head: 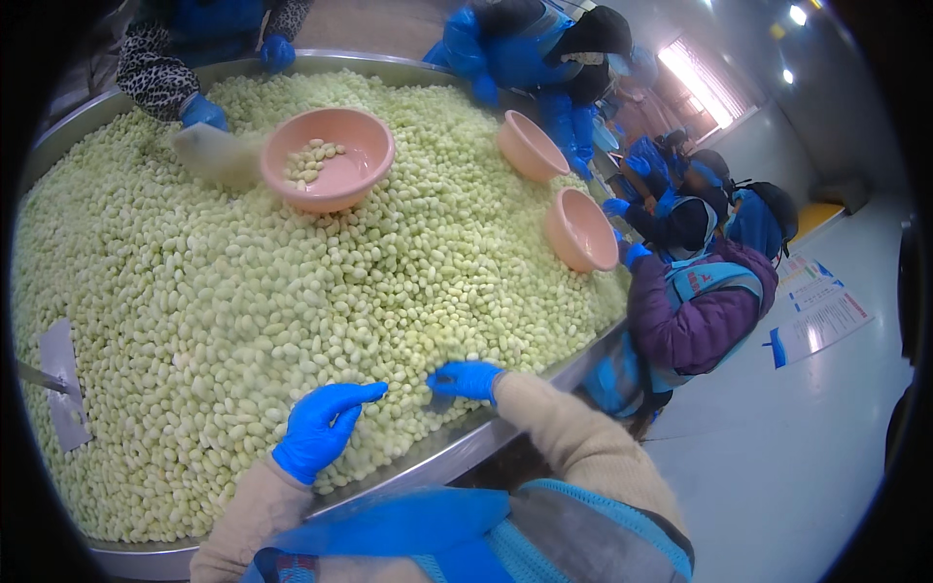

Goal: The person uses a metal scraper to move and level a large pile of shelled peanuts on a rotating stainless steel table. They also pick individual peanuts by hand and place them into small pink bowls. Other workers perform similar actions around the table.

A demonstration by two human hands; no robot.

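A thick heap of small pale-green oval fruits or beans point(240, 291) fills a wide metal-rimmed tray point(466, 450) before me. My left hand point(321, 430), in a blue glove, rests over the near part of the heap, its fingers pointing right and the thumb a little apart; nothing shows in it. To its right, close to the rim, my right hand point(464, 381), also blue-gloved, touches the heap with its fingertips down. Those fingertips are partly blurred, so whether they pinch a piece cannot be told. Farther off, a pink plastic basin point(350, 171) holds some of the pale-green pieces.
Two more pink basins point(536, 146) point(581, 229) stand on the heap at the right. A metal blade on a rod point(65, 386) lies at the left. A co-worker's gloved hand point(203, 113) moves a blurred scoop-like thing at the far left. Other co-workers stand along the far and right rims.
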